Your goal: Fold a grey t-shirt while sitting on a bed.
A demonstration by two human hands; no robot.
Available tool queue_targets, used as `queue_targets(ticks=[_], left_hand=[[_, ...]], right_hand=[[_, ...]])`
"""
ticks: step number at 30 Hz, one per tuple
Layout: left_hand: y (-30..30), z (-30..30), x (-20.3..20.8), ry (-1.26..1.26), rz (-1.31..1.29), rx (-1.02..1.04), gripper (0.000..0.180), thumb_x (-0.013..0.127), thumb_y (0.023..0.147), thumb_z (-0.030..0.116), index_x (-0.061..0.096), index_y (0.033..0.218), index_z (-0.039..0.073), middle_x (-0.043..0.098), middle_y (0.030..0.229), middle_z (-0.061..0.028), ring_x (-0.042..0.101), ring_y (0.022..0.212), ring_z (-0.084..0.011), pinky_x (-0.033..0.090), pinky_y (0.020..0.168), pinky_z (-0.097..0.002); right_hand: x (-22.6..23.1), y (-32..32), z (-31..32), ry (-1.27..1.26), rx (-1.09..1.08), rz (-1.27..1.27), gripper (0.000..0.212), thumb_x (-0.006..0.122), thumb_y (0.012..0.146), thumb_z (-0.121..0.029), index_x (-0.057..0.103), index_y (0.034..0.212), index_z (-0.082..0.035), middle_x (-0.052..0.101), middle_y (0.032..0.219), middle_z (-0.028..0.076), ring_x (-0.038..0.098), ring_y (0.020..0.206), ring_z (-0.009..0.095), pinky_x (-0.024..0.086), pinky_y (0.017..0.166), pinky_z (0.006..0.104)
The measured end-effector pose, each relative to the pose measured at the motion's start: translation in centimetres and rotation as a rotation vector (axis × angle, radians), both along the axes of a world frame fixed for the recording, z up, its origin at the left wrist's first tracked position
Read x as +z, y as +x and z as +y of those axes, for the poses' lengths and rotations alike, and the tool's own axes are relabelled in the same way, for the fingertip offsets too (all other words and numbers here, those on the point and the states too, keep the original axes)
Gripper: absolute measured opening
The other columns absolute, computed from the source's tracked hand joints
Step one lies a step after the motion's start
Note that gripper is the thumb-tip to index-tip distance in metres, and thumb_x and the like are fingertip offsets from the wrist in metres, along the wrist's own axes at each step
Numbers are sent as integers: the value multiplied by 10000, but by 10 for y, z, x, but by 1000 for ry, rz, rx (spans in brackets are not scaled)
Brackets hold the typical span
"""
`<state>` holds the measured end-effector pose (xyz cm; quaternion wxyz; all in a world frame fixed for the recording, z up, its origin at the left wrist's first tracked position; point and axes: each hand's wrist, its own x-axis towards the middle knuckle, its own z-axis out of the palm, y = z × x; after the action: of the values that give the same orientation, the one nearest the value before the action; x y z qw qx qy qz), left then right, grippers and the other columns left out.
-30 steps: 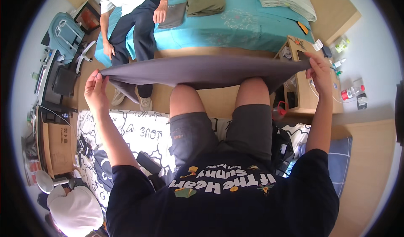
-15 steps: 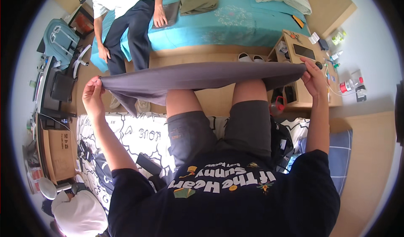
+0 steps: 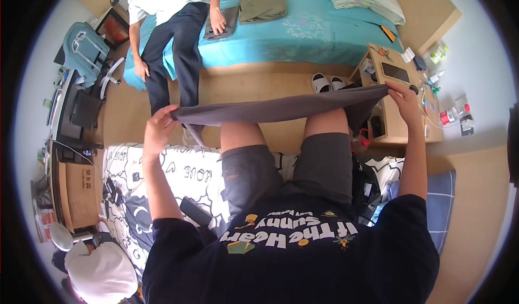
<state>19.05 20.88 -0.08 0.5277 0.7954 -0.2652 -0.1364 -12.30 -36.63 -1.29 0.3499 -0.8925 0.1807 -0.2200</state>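
Note:
A dark grey-purple piece of soft cloth (image 3: 275, 109), perhaps a garment, stretches in a long band across the space over my knees. My left hand (image 3: 160, 130) pinches its left end, and a loose corner dangles below that grip. At the other end my right hand (image 3: 403, 101) holds a corner between thumb and fingers, beside the wooden bedside table, with more cloth drooping under it. The middle sags slightly. Its exact kind cannot be made out.
Opposite, a person (image 3: 178, 28) sits on a blue-sheeted bed (image 3: 324, 36) with one hand on folded grey cloth (image 3: 230, 20), next to a folded olive garment (image 3: 263, 7). Slippers (image 3: 321, 82) lie on the floor. A phone (image 3: 396, 72) rests on the bedside table (image 3: 381, 55).
My left hand has moved right, toward my right hand, and slightly lower, so the cloth spans a shorter width. My right hand keeps its grip. The whole view has shifted slightly.

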Motion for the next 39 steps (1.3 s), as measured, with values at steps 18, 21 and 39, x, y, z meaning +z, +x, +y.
queue_targets(ticks=[18,21,39], left_hand=[[18,9,10,-383,-499,623,164,588,932,76,577,1049,-39,625,973,-67,570,933,-97,456,818,-234],[20,3,52,-481,-443,668,158,597,925,78,586,1041,-29,624,972,-63,571,896,-104,452,822,-238],[-72,46,182,-93,-1252,1132,220,510,969,133,589,1103,-22,641,981,-131,611,908,-191,506,806,-311]], right_hand=[[35,0,13,-797,-424,-417,137,615,866,-94,669,984,-52,650,994,153,586,971,326,426,885,383],[72,13,17,-647,-413,-582,139,586,898,-91,653,1005,-32,655,1004,135,603,953,284,439,884,357],[155,-47,60,-212,-538,-899,245,492,983,-158,574,1098,42,642,1021,128,606,935,171,489,837,290]])
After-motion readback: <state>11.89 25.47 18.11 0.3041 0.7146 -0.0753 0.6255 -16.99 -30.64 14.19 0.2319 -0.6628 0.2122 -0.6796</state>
